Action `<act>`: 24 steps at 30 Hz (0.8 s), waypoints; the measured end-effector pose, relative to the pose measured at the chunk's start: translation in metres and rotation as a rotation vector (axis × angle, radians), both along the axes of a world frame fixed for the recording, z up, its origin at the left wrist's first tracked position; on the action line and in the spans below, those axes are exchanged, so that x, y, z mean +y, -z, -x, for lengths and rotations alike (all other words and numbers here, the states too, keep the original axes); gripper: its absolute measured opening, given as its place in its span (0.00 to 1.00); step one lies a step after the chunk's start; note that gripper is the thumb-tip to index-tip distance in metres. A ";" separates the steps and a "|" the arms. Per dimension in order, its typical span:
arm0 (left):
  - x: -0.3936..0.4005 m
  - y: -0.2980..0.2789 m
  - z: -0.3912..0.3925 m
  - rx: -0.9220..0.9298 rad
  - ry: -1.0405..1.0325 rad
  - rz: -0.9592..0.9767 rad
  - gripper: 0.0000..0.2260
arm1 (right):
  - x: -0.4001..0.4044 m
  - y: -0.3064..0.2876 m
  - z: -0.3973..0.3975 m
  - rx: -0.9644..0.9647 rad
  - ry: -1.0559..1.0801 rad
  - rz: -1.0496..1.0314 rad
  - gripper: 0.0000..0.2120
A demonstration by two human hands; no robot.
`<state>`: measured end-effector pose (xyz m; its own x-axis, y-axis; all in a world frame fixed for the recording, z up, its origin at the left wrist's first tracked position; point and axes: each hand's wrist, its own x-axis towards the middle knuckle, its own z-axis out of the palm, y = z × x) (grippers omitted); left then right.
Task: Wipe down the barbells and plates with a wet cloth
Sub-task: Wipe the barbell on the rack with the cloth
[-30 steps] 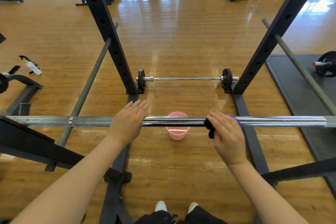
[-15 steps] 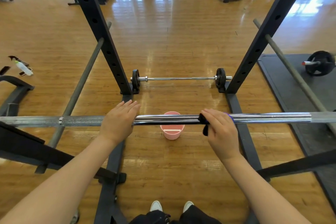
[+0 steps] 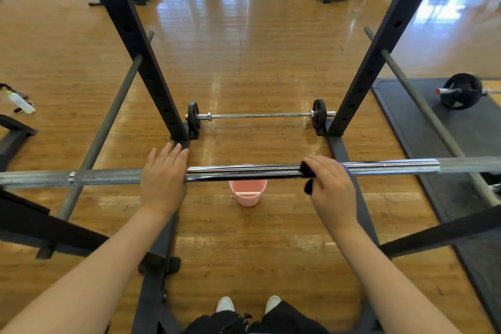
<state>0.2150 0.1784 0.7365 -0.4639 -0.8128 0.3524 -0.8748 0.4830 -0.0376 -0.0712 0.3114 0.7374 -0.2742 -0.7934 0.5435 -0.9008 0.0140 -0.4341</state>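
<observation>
1. Barbell [image 3: 244, 172], the nearest one, lies level across the rack, its long axis running straight left to right across the view, both ends passing out of sight at the edges.
2. On it, the left hand [image 3: 162, 179] rests palm down with fingers straight and together, pointing away toward the far side.
3. To the right, the right hand [image 3: 332, 187] has its fingers curled over the bar, gripping a dark cloth [image 3: 307, 175] against the shiny centre section; a loose end of the cloth hangs just below the bar. A purple edge shows by the knuckles, possibly part of the cloth.
4. Beneath the bar, between the hands, a pink bucket [image 3: 248, 194] stands upright on the wooden floor [image 3: 244, 62].
5. Farther off, a second barbell [image 3: 260, 116] lies on the floor between the two black uprights, parallel to the first, with a small plate at each end.
6. At far right, a plate-loaded bar end [image 3: 461, 91] sits on a dark mat [image 3: 406, 116].
</observation>
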 end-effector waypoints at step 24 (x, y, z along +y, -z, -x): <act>0.000 -0.005 0.004 -0.010 -0.042 -0.032 0.19 | -0.006 -0.003 -0.017 0.035 -0.184 -0.044 0.19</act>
<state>0.2111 0.1787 0.7420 -0.4327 -0.8422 0.3216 -0.8939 0.4471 -0.0317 -0.0546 0.3056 0.7404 -0.1042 -0.8514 0.5141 -0.9045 -0.1338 -0.4049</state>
